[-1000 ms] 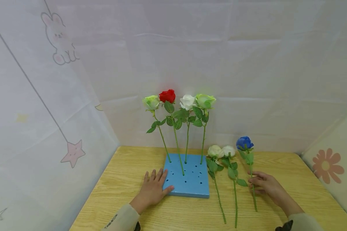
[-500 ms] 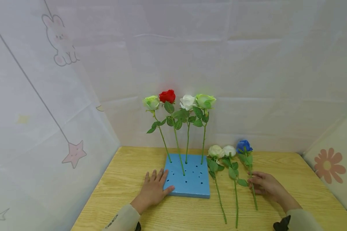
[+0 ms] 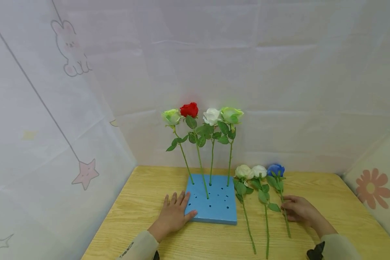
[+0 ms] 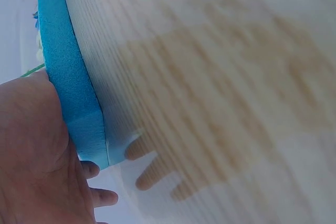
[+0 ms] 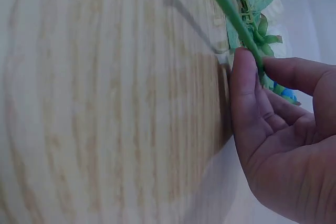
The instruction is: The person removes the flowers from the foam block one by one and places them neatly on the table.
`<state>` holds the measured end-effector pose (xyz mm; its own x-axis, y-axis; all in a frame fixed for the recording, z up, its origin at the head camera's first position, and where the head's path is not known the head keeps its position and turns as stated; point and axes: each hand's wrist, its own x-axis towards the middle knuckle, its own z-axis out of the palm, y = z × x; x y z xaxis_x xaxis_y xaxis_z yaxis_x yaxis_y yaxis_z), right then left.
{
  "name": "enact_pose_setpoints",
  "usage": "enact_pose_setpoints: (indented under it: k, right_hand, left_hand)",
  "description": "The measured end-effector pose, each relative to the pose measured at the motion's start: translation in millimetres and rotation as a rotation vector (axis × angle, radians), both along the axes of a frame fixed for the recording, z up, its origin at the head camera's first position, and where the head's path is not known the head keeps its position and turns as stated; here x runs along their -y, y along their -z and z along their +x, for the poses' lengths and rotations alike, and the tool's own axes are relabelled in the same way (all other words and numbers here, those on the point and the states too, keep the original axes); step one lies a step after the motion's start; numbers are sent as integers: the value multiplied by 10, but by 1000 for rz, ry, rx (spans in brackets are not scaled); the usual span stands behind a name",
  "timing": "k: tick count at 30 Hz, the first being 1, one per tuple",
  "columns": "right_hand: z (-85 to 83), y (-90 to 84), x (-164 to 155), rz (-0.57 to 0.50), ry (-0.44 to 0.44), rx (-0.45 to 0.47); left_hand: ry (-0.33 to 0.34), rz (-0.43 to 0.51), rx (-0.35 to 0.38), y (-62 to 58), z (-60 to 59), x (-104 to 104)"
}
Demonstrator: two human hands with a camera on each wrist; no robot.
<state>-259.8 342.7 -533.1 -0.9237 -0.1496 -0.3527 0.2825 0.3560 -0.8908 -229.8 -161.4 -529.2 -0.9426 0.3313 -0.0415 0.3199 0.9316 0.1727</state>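
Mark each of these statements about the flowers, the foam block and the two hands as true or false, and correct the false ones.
1. Four roses stand upright in the blue foam block. True.
2. The right hand pinches the stem of the blue rose. True; the right wrist view shows thumb and fingers closed on the green stem.
3. The left hand grips the red rose. False; it lies flat against the block's left edge, fingers straight.
4. The blue rose stands in the block. False; it is low over the wooden table, beside two cream roses lying there.
5. The red rose lies on the table. False; it stands in the block.
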Motion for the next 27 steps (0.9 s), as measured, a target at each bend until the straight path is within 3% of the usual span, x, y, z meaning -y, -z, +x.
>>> enact_pose_setpoints:
  k: [7,15,21,27]
  right_hand:
    - [16,-47,25,112,30,-49]
    - [11,-196,56,389,11,-217]
    - [16,-298,247,362,14,-336]
    - [12,-447,561,227,29,-386]
  left_hand:
    - [3,1,5,22,-4,-7]
    - [10,-4,-3,26,-17,-9]
    - [8,-9,-6,31,-20,-7]
    - [4,-10,1,0,-10,-6]
